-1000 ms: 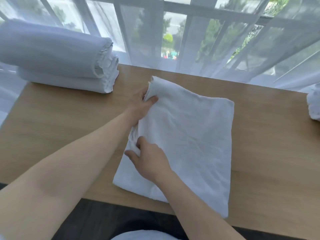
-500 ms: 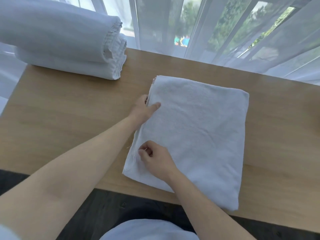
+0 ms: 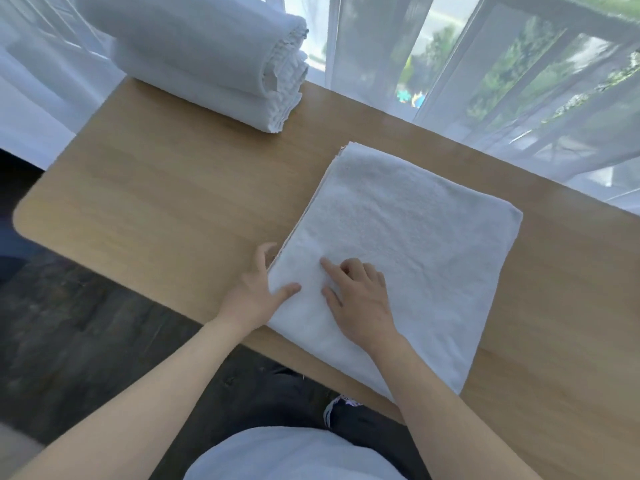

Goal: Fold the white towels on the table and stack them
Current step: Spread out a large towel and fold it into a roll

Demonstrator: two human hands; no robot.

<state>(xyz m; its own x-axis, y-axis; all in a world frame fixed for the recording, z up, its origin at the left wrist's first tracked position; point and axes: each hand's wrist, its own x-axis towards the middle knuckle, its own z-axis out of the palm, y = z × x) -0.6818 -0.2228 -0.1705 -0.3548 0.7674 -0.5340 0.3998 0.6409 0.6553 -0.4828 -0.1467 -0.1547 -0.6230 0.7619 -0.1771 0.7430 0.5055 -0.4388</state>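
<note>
A white towel (image 3: 408, 244), folded into a flat rectangle, lies on the wooden table (image 3: 166, 202) with its near corner over the front edge. My left hand (image 3: 258, 292) holds the towel's near-left edge, thumb on top and fingers under or beside the layers. Just to its right, my right hand (image 3: 356, 299) rests on top of the towel with the index finger stretched out and the other fingers curled. A stack of two folded white towels (image 3: 207, 60) sits at the table's far left corner.
Sheer white curtains (image 3: 485, 81) hang right behind the table's far edge, with a railing and trees beyond. The table's rounded left corner (image 3: 24, 216) is near. Dark floor (image 3: 86, 323) and my shoe show below the front edge.
My left hand slid down the towel's left edge toward me and now grips near the front corner. My right hand moved onto the top surface. The view tilted, shifting everything to the right.
</note>
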